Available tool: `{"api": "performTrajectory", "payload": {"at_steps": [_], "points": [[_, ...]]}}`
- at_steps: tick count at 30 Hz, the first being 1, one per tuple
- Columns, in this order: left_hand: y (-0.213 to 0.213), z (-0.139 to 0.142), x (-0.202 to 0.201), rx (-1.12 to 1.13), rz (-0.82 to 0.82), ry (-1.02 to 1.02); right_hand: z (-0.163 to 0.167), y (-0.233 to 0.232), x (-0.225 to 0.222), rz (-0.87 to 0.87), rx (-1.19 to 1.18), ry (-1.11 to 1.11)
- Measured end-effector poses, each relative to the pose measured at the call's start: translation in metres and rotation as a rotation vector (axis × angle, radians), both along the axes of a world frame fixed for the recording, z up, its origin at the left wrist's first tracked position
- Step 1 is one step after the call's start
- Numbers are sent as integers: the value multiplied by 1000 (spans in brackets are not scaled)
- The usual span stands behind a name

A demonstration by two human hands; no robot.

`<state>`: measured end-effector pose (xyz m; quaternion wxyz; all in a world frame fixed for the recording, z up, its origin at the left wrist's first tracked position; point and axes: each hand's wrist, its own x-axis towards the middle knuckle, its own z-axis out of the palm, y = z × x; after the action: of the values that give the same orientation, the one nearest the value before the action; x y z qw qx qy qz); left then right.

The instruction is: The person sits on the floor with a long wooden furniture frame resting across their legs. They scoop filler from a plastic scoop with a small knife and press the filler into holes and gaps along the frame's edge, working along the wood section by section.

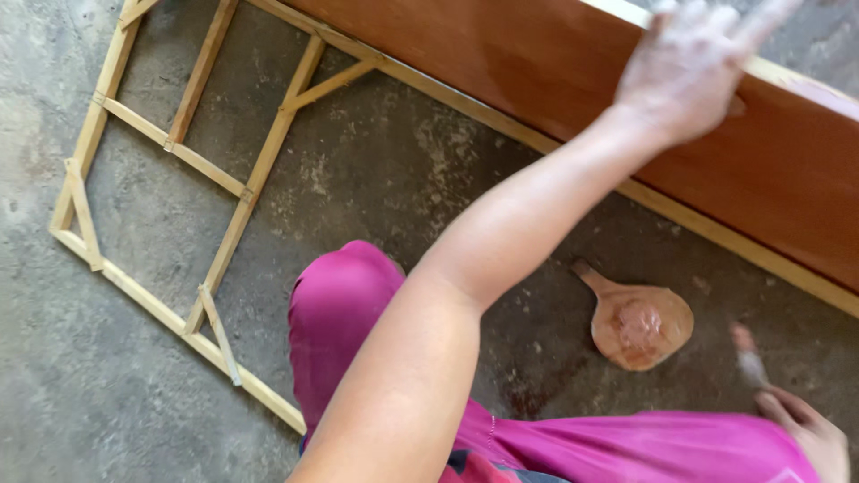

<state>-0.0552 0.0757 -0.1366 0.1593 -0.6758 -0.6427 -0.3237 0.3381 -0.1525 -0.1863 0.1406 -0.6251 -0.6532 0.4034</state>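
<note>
My left hand (pixel 693 67) reaches up to the right and lies on the top edge of a long reddish-brown wooden panel (pixel 555 63) that stands on its side. Its fingers are spread and blurred, and its thumb is on the panel's face. At the bottom right corner, my right hand (pixel 810 434) holds a small, blurred scraper-like tool (pixel 747 353) whose tip points up and to the left. A wooden paddle (pixel 640 324) with a lump of pinkish-brown paste on it lies on the concrete floor, just left of that tool.
A pale wooden lattice frame (pixel 179 152) with corner braces lies flat on the concrete floor (pixel 403 179) at the left. A light wooden strip runs along the panel's lower edge. My knee in magenta trousers (pixel 344 313) fills the lower middle.
</note>
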Motion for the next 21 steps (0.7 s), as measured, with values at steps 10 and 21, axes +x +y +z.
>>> {"api": "performTrajectory", "payload": {"at_steps": [10,21], "points": [[-2,64,-209,-231,-215,192,43,129,-224,-111,364,38],[22,65,-447,-678,-524,-428,80,234,-355,-1,522,-22]]}}
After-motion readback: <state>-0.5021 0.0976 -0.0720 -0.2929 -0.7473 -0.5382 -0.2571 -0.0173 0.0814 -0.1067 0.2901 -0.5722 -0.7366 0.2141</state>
